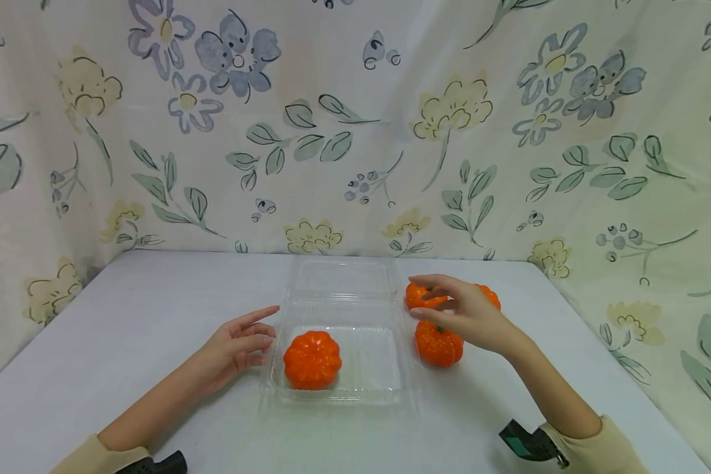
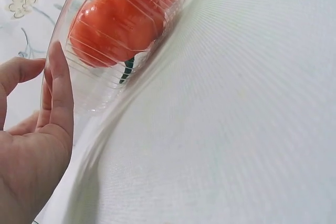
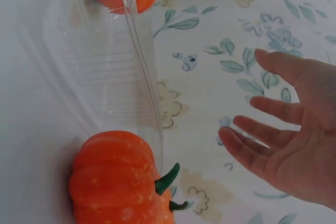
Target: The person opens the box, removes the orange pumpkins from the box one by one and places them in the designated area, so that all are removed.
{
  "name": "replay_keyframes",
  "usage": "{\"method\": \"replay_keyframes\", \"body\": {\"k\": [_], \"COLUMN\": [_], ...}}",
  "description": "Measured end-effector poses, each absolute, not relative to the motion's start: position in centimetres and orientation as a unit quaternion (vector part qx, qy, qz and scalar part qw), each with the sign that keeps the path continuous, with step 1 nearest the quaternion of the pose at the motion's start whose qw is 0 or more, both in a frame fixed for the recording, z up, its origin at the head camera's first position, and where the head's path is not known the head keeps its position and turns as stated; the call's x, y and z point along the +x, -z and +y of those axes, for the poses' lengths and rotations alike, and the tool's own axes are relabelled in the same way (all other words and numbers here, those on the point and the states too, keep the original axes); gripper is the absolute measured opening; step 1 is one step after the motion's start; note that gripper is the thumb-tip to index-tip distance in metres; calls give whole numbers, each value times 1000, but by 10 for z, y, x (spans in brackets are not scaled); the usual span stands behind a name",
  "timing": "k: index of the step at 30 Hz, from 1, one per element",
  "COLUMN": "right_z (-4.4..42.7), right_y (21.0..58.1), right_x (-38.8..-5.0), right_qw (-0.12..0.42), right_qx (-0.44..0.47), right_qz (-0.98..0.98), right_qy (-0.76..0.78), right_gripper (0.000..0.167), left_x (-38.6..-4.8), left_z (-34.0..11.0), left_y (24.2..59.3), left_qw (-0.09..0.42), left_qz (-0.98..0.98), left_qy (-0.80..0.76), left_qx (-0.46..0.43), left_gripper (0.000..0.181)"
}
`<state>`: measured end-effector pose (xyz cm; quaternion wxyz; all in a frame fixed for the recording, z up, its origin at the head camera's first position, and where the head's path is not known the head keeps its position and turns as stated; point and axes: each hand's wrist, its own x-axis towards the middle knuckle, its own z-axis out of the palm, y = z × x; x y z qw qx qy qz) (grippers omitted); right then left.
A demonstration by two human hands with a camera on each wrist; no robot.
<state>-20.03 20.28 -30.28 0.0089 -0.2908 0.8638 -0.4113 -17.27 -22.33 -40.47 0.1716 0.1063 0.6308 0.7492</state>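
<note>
An orange toy pumpkin (image 1: pixel 313 360) sits in the left part of a clear plastic clamshell box (image 1: pixel 370 395), whose lid is folded back. No stem shows from above; the left wrist view has its green stem (image 2: pixel 126 70) pointing down. My left hand (image 1: pixel 237 349) is at the box's left side, fingers loosely extended at the rim; whether they all touch it I cannot tell. Over the pumpkins right of the box hovers my right hand (image 1: pixel 465 313), fingers spread and holding nothing. Below it are a front pumpkin (image 1: pixel 438 345), a back pumpkin (image 1: pixel 421 296) and a partly hidden one (image 1: pixel 489 297).
A white-covered table (image 1: pixel 172 296) carries everything. Behind it and at the sides hangs a flower-patterned cloth (image 1: pixel 332 191). Dark straps (image 1: pixel 530 442) sit at both sleeve cuffs.
</note>
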Motion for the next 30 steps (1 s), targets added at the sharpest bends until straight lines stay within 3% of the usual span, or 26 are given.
{"method": "replay_keyframes", "body": {"k": [30], "right_z": [134], "right_y": [301], "right_x": [-202], "right_qw": [55], "right_qx": [-320], "right_qz": [855], "right_qy": [404], "right_gripper": [53], "left_x": [-172], "left_z": [-221], "left_y": [389], "left_qw": [159], "left_qz": [689], "left_qy": [-702], "left_qx": [85], "left_gripper": [72]}}
